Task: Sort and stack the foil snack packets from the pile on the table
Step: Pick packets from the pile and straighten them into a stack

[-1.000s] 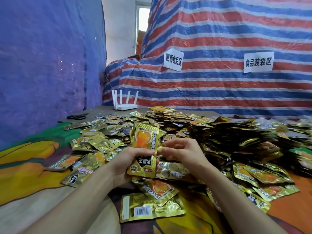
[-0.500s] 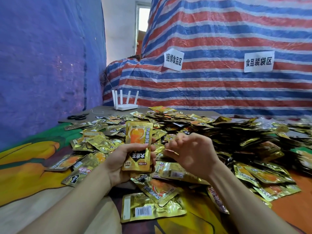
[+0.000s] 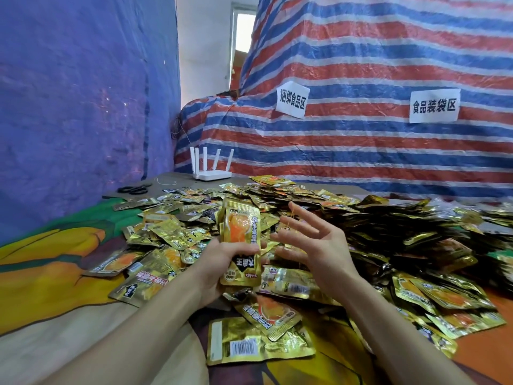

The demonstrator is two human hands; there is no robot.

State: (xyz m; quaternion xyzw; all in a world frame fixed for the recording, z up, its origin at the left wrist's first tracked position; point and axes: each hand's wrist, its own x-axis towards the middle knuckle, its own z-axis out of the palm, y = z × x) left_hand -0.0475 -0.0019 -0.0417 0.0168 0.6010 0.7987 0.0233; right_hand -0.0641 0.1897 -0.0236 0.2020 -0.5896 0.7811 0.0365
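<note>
packet [image 3: 241, 234] upright in left fingers [image 3: 242, 249], right fingers [image 3: 304, 218] beside

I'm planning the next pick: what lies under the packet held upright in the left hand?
More of the pile, including a packet showing its barcode. The left hand and held packet cover the rest.

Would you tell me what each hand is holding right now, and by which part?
The left hand grips an upright gold packet round its lower middle. The right hand is open, fingers spread, holding no packet.
</note>
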